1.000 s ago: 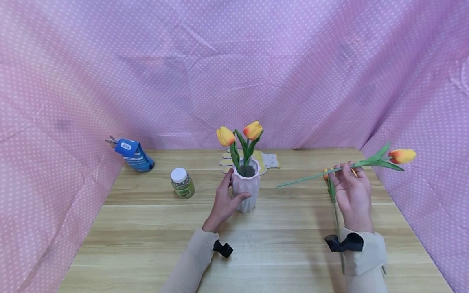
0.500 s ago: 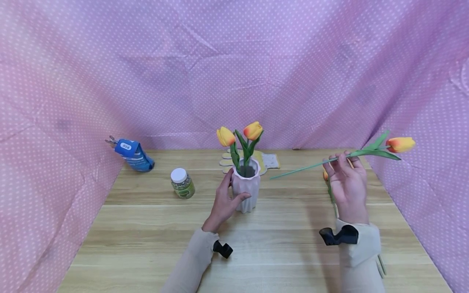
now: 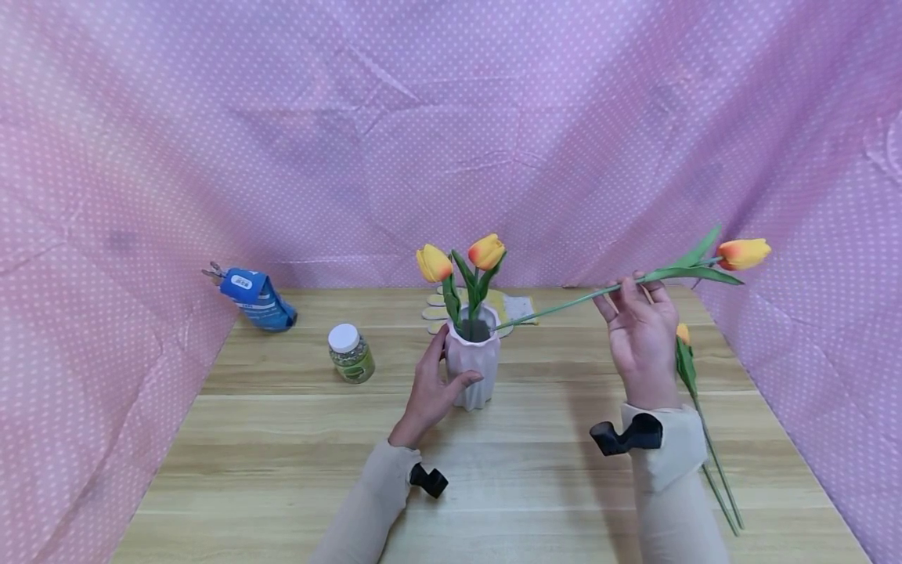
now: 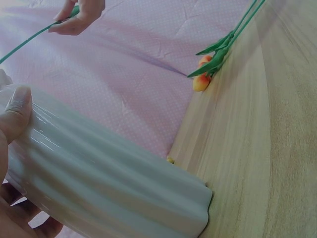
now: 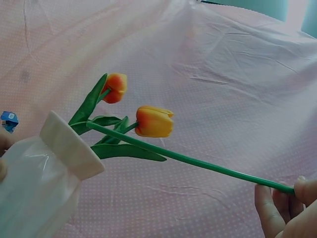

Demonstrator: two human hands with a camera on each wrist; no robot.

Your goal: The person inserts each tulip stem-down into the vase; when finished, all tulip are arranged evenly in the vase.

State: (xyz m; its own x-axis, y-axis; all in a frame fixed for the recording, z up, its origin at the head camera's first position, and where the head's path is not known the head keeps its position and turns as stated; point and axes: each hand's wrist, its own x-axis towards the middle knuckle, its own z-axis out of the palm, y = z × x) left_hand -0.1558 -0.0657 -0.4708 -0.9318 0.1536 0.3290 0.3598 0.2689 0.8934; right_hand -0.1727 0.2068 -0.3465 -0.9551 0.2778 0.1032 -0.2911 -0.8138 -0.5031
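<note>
A white fluted vase (image 3: 474, 368) stands upright on the table with two yellow-orange tulips (image 3: 486, 252) in it. My left hand (image 3: 433, 392) grips the vase from its left side, thumb across the front. In my right hand (image 3: 644, 345), thumb and fingertips pinch the green stem of another tulip (image 3: 743, 254) near its leaves. That tulip slants, bloom up to the right, and its stem end is at the vase's rim in the head view; whether it touches cannot be told. In the right wrist view the stem (image 5: 198, 162) crosses before the vase's leaves.
More tulips (image 3: 687, 368) lie at the table's right, partly behind the right arm. Behind the vase lies a yellow and white glove (image 3: 521, 307). A jar with a white lid (image 3: 351, 354) and a blue clipped bag (image 3: 258, 299) stand to the left. Pink dotted cloth (image 3: 451, 141) hangs behind.
My right hand has moved left and up with the tulip, bringing its stem end to the vase's rim. The lying tulips show more now. My left hand and the vase have stayed put.
</note>
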